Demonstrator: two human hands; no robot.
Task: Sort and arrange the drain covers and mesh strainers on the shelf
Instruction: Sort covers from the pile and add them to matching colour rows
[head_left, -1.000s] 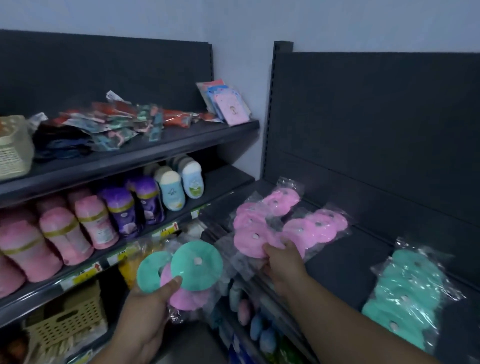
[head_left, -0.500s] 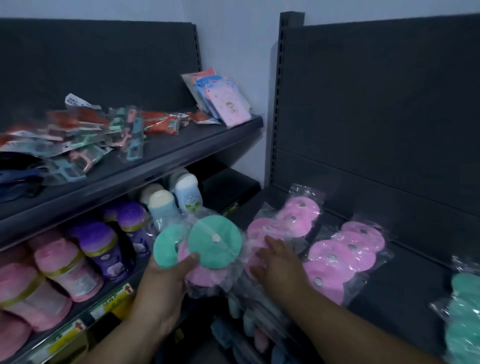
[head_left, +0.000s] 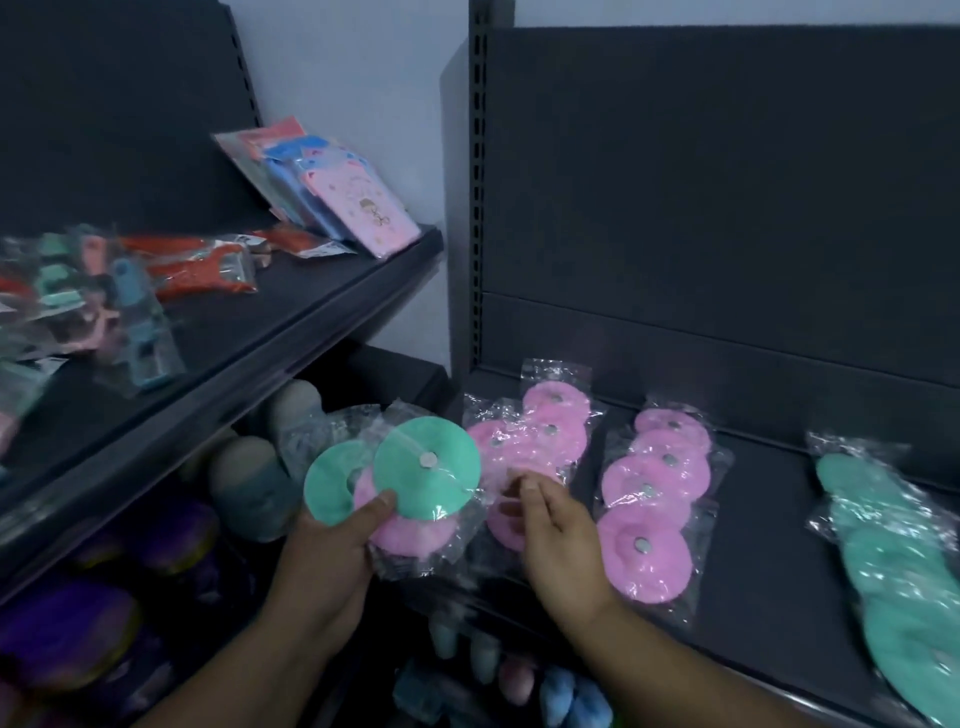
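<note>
My left hand (head_left: 332, 545) grips a clear bag of drain covers (head_left: 426, 480), two teal discs over a pink one, with the thumb pressed on the discs. It is held in front of the dark right-hand shelf (head_left: 769, 525). My right hand (head_left: 563, 535) reaches onto that shelf, its straight fingers touching a bag of pink covers (head_left: 540, 441). A second bag of pink covers (head_left: 654, 504) lies flat just to its right. At the far right of the shelf lies a bag of teal covers (head_left: 893, 571).
The left shelf unit carries loose packets (head_left: 192, 270) and a stack of pink and blue cards (head_left: 358, 208) leaning at its right end. Purple and pale bottles (head_left: 244, 483) stand on the level below. Blue and pink items (head_left: 561, 696) sit under the right shelf.
My right hand held the pink bags at the shelf's front edge; now both lie side by side on the shelf and its fingers only touch the left one. My left hand moved its bag closer.
</note>
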